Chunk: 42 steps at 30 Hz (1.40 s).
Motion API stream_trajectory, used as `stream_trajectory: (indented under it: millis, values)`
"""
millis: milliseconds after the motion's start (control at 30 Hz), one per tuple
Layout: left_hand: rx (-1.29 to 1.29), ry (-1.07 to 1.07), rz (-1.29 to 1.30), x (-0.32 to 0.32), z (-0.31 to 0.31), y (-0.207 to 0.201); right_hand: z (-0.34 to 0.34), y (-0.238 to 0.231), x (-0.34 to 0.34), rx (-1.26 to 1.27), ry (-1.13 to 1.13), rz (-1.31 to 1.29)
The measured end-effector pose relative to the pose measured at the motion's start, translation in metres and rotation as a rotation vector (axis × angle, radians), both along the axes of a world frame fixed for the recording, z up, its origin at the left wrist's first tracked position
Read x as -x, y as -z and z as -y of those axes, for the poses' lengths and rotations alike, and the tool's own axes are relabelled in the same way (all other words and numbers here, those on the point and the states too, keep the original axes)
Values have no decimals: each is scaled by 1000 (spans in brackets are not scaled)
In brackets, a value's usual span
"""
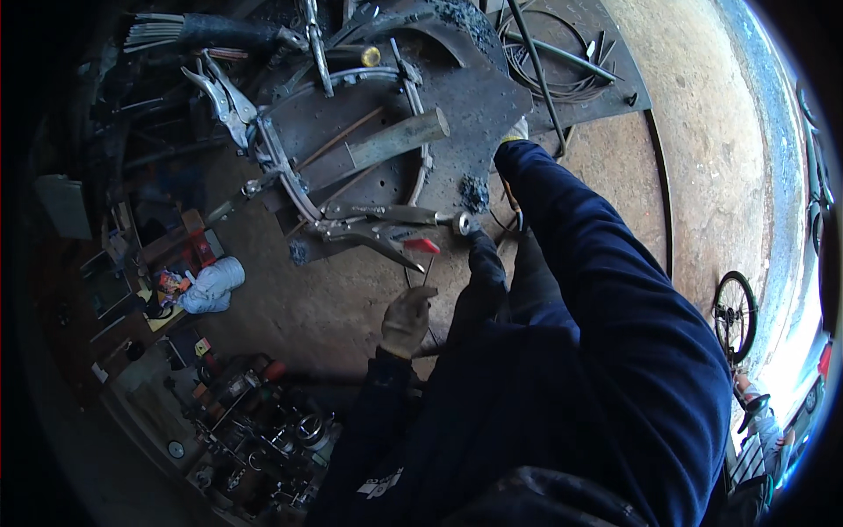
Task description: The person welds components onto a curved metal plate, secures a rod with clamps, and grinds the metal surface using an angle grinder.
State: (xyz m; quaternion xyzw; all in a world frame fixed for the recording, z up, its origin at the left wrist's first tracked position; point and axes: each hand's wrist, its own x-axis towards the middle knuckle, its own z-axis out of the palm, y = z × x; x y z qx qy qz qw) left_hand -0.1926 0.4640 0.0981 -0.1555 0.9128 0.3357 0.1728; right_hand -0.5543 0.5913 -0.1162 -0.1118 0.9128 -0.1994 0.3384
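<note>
My left hand (407, 323), in a worn pale work glove, hangs beside the table's near edge. Its fingers curve loosely apart from the thumb, and nothing shows in them. Closest to it are locking pliers (378, 230) with a red release lever, clamped on a curved metal ring (270, 151). My right arm reaches forward to the table's right side. Only part of my gloved right hand (516, 132) shows past the sleeve; its fingers are hidden. More locking pliers (230, 105) grip the ring's left side. Across the ring lies a thick metal bar (399, 140).
The dark steel table (479, 105) carries dark grit and several tools. A side table (623, 88) at the right holds coiled wire (562, 83) and rods. Machine parts (272, 430) crowd the lower left, near a pale cloth bundle (213, 283). A bicycle wheel (735, 316) stands far right.
</note>
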Motion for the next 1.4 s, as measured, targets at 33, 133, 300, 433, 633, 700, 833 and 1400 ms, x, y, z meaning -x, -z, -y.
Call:
stream_trajectory:
  millis: [33,133,300,433,633,700,833,1400]
  values:
    - [-22,23,-33,12,-5,-4,-4,-29,-1,-28,96,64]
    - [-58,92,-119,44,-14,-15,-22,-55,-32,-4,275,-42]
    - [-68,245,-277,82,-27,-36,-90,-89,-104,139,425,-282]
    - [-104,318,-378,105,-36,-47,-145,-121,-155,415,531,-215]
    - [-216,317,-430,144,-67,-81,-165,-196,-191,766,356,-121]
    - [-223,314,-545,152,-74,-76,-159,-230,-187,768,258,-69]
    - [-258,316,-617,165,-79,-83,-151,-242,-180,770,163,-81]
    - [-551,190,-414,136,-39,-70,-132,-139,-161,549,373,237]
